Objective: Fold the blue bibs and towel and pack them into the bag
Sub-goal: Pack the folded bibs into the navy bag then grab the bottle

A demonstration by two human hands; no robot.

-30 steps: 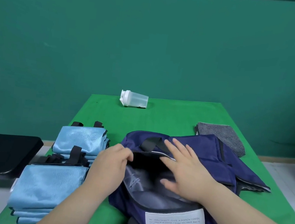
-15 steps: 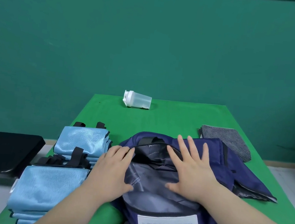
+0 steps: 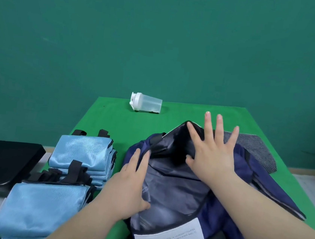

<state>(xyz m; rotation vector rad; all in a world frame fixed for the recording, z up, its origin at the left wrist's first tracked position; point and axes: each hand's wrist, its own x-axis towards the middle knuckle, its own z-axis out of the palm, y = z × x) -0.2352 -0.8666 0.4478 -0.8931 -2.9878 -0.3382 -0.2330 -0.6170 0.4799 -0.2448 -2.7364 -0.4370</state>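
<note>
A navy bag [image 3: 226, 215] with a grey lining and a white label lies open on the green table [image 3: 113, 122]. My left hand [image 3: 127, 186] rests on the bag's left rim, fingers straight, thumb on the lining. My right hand [image 3: 210, 155] has spread fingers against the raised far flap of the bag, thumb tucked under it. Two stacks of folded light blue bibs with black straps sit left of the bag: a far stack [image 3: 82, 154] and a near stack [image 3: 42, 210]. A grey towel [image 3: 257, 150] lies behind the bag at the right, partly hidden.
A clear shaker bottle [image 3: 146, 104] with a white lid lies on its side at the table's far edge. A black flat object [image 3: 0, 162] sits off the table at the left. A green wall stands behind.
My right hand moved up and away, lifting the bag's far flap so the opening stands wider. My left hand stayed at the left rim, fingers now straighter.
</note>
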